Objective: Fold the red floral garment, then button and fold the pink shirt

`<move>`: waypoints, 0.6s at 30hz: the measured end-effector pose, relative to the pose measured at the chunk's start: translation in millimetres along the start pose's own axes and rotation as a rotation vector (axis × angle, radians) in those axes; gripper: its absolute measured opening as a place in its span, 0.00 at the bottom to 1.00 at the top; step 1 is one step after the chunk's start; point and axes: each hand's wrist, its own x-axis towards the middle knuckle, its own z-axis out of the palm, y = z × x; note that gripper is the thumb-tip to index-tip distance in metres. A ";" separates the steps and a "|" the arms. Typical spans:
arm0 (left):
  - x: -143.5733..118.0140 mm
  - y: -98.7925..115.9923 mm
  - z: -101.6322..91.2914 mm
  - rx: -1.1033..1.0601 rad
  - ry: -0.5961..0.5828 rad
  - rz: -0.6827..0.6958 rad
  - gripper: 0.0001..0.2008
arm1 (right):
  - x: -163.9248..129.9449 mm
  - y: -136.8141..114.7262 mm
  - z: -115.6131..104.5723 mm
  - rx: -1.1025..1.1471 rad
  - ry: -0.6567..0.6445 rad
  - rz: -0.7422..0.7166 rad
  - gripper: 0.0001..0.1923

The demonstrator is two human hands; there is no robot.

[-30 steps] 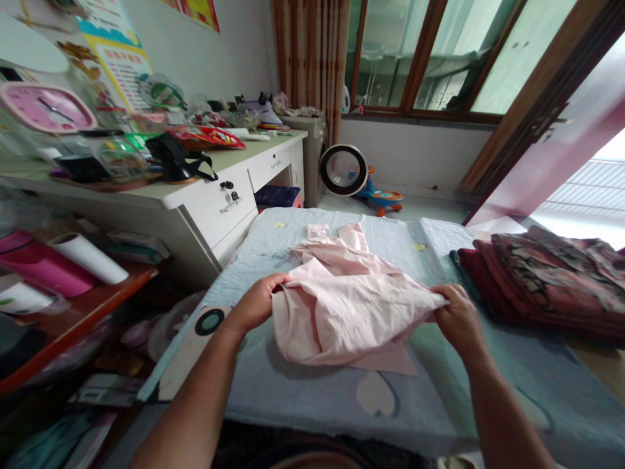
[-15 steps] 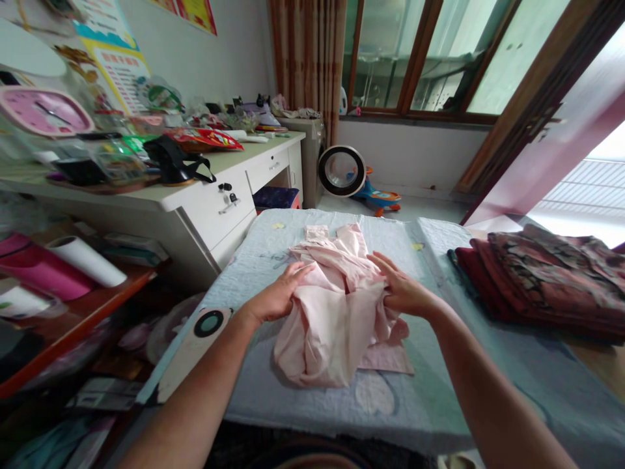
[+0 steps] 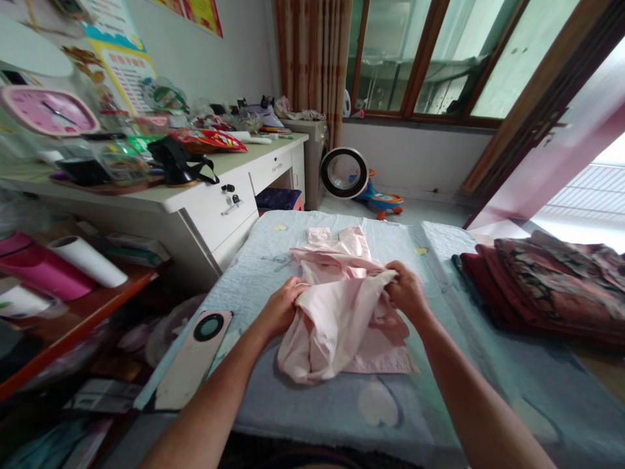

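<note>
A pale pink garment [image 3: 336, 312] lies bunched on a light blue quilted cover [image 3: 390, 404] spread over the bed in front of me. My left hand [image 3: 282, 306] grips a fold of the cloth at its left side. My right hand [image 3: 407, 291] pinches the upper edge of the same cloth at the right. Between the two hands the fabric is lifted a little and hangs in loose folds. The far part of the garment lies flat toward the window.
A stack of dark red patterned clothes [image 3: 541, 280] sits on the bed at the right. A phone [image 3: 193, 358] lies at the bed's left edge. A cluttered white desk [image 3: 195, 189] stands to the left. A round fan [image 3: 344, 172] and toy car [image 3: 383, 198] are on the floor beyond.
One second ago my hands held the cloth stretched wide apart. They came together toward the middle, and both now grip the bunched fabric closer to each other.
</note>
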 end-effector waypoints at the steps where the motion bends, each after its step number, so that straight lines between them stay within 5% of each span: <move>1: -1.3 -0.5 -1.1 -0.015 0.026 -0.006 0.15 | -5.4 5.0 -11.5 0.057 0.149 0.047 0.07; 4: -4.3 0.7 -4.1 -0.043 0.109 -0.017 0.15 | -29.0 21.8 -42.4 0.111 0.505 0.135 0.13; 6: -5.6 3.4 -6.0 -0.039 0.148 -0.032 0.14 | -48.5 35.1 -55.2 0.062 0.562 0.198 0.13; 11: -6.2 9.9 -12.8 0.024 0.128 -0.083 0.17 | -85.1 71.8 -64.3 -0.232 0.239 0.284 0.19; 14: -7.5 11.3 -20.6 0.024 -0.063 -0.082 0.28 | -92.0 80.3 -69.7 -0.428 0.143 0.104 0.33; 18: -13.0 13.4 -30.9 0.061 -0.276 -0.046 0.40 | -92.9 56.1 -84.5 -0.543 0.012 -0.139 0.47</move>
